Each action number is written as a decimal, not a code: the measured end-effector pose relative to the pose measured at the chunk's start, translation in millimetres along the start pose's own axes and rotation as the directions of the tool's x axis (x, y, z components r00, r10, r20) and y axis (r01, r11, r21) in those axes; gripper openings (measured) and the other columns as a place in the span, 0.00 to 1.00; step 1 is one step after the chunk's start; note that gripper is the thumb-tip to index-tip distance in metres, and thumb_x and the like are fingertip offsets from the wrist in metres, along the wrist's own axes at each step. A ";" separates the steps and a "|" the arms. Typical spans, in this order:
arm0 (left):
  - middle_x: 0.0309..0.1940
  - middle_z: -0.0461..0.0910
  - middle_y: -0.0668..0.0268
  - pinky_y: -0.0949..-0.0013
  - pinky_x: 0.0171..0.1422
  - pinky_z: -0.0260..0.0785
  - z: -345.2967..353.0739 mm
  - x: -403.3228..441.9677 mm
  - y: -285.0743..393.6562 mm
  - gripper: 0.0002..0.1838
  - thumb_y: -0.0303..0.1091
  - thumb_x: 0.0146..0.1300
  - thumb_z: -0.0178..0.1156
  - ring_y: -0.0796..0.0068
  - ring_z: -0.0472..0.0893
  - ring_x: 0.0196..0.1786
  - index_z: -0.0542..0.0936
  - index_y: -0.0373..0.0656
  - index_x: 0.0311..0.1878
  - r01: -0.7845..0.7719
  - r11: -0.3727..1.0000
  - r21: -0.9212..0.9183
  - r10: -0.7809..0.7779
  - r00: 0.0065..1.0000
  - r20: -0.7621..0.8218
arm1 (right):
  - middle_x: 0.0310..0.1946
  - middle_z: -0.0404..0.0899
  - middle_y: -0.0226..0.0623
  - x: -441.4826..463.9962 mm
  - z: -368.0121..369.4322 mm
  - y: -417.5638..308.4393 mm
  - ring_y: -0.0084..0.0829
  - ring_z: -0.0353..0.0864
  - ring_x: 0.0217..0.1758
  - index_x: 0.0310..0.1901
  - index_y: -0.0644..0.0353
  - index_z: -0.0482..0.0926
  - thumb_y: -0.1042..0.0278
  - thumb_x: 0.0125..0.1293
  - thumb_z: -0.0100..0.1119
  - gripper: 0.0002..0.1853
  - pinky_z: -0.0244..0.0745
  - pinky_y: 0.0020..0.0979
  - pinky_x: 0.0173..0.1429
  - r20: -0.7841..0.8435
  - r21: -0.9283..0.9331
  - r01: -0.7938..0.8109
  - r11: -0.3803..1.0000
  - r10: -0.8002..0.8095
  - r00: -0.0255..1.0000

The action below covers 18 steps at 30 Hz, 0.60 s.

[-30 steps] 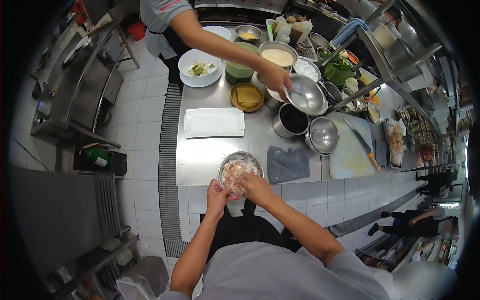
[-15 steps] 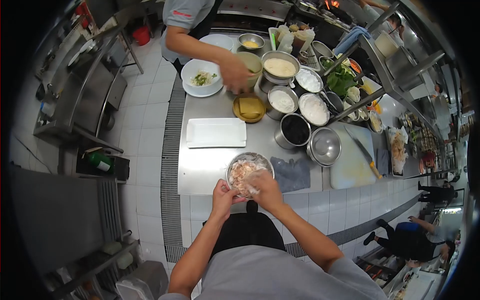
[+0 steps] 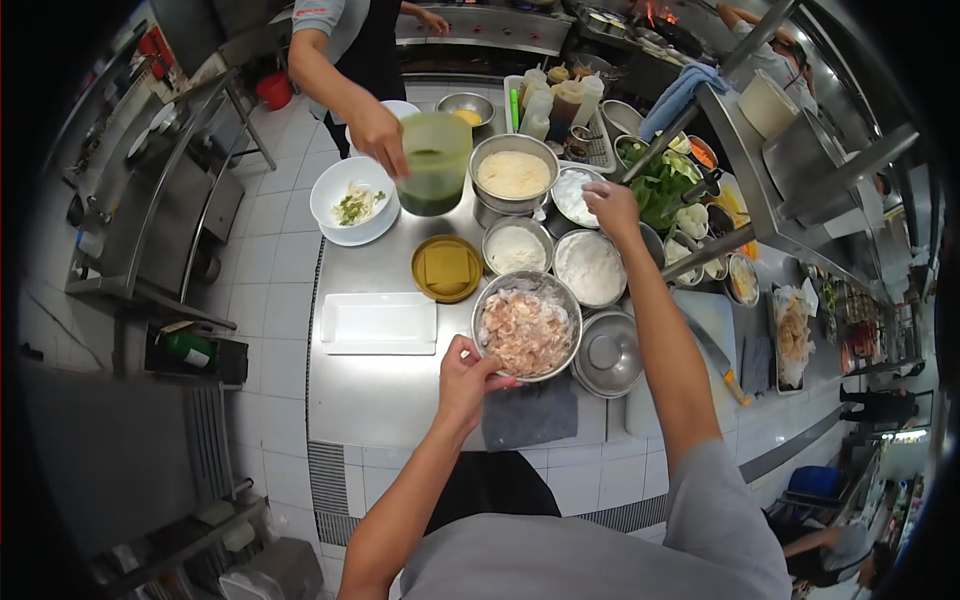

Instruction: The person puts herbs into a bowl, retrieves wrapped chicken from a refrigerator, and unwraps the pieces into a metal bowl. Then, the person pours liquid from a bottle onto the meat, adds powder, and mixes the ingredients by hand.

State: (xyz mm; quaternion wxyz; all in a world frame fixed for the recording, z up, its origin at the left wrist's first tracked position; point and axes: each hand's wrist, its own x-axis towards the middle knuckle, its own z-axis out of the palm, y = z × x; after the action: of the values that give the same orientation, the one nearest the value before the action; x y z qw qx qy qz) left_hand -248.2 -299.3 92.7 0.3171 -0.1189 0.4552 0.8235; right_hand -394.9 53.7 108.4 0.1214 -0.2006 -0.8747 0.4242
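My left hand (image 3: 470, 378) grips the near left rim of a metal bowl (image 3: 503, 368) holding pale pinkish chopped meat (image 3: 525, 328) dusted with white. The bowl is held above the counter. My right hand (image 3: 612, 208) is at the right edge of a bowl of white powder (image 3: 575, 195), fingers curled together; what lies between them is hidden. Below that hand stands a wider bowl of white powder (image 3: 590, 268). To its left is a smaller pot of off-white powder (image 3: 515, 248), with a pan of cream-coloured crumbs (image 3: 514, 174) behind.
A co-worker's hand (image 3: 382, 140) holds a tall translucent green container (image 3: 436, 165). White rectangular plate (image 3: 379, 323), lidded yellow tub (image 3: 446, 268) and white bowl with chopped greens (image 3: 330, 212) stand left. Empty metal bowls (image 3: 608, 355), a grey cloth (image 3: 530, 415) and a knife (image 3: 710, 352) lie right.
My right hand has left the meat and reached forward right to the powder bowl. My left hand has carried the metal bowl forward. The co-worker now holds the green container.
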 end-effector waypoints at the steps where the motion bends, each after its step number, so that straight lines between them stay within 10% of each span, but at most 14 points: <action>1: 0.40 0.78 0.45 0.63 0.35 0.87 2.9 -0.5 0.0 0.14 0.14 0.59 0.54 0.53 0.86 0.32 0.60 0.40 0.39 -0.002 1.000 0.000 0.002 1.000 -0.008 | 0.44 0.86 0.43 26.9 6.9 12.3 0.35 0.86 0.43 0.48 0.58 0.87 0.57 0.55 0.70 0.20 0.79 0.33 0.51 0.087 -0.250 0.147 0.957 -0.129 0.988; 5: 0.38 0.78 0.49 0.62 0.34 0.87 6.4 -5.6 2.1 0.14 0.13 0.59 0.54 0.57 0.86 0.30 0.61 0.40 0.38 -0.037 0.999 -0.024 0.034 0.994 -0.107 | 0.42 0.86 0.45 69.6 40.5 30.9 0.47 0.85 0.48 0.45 0.56 0.88 0.51 0.53 0.70 0.22 0.77 0.41 0.58 0.292 -0.643 0.323 0.694 -0.167 0.942; 11: 0.40 0.78 0.46 0.62 0.35 0.87 2.6 -3.3 5.2 0.14 0.14 0.59 0.55 0.57 0.86 0.32 0.61 0.40 0.38 -0.065 0.998 0.021 0.068 0.982 -0.175 | 0.40 0.85 0.55 105.2 63.3 83.7 0.51 0.85 0.43 0.36 0.62 0.87 0.58 0.48 0.74 0.17 0.80 0.45 0.51 0.106 -0.674 0.191 0.714 -0.162 0.981; 13: 0.40 0.78 0.46 0.63 0.35 0.87 3.4 3.1 3.9 0.14 0.14 0.59 0.55 0.57 0.86 0.31 0.61 0.40 0.38 -0.097 0.995 0.002 0.096 0.979 -0.180 | 0.40 0.86 0.53 112.9 46.3 85.6 0.44 0.88 0.41 0.36 0.67 0.87 0.65 0.49 0.72 0.15 0.83 0.40 0.45 0.024 -0.540 -0.025 0.841 0.045 0.999; 15: 0.41 0.78 0.46 0.64 0.35 0.87 4.7 8.1 3.6 0.14 0.14 0.59 0.55 0.57 0.86 0.31 0.61 0.40 0.38 -0.094 0.996 -0.003 0.092 0.979 -0.184 | 0.41 0.87 0.48 115.2 29.8 77.6 0.35 0.89 0.40 0.40 0.73 0.85 0.76 0.52 0.68 0.13 0.84 0.33 0.41 0.119 0.061 -0.217 0.974 0.209 0.971; 18: 0.41 0.78 0.47 0.64 0.35 0.87 5.4 12.9 2.9 0.14 0.15 0.59 0.55 0.57 0.86 0.30 0.61 0.40 0.39 -0.102 0.995 -0.020 0.097 0.979 -0.177 | 0.38 0.86 0.42 61.5 -4.8 0.0 0.30 0.87 0.40 0.45 0.77 0.82 0.80 0.57 0.66 0.14 0.82 0.27 0.45 0.197 0.475 -0.165 0.865 0.079 0.977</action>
State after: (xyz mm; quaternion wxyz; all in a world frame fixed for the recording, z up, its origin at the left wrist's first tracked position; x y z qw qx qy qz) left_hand -259.4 -290.6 91.5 0.2323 -0.1726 0.4746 0.8313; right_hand -447.9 85.0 113.8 0.0657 -0.1815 -0.7318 0.6536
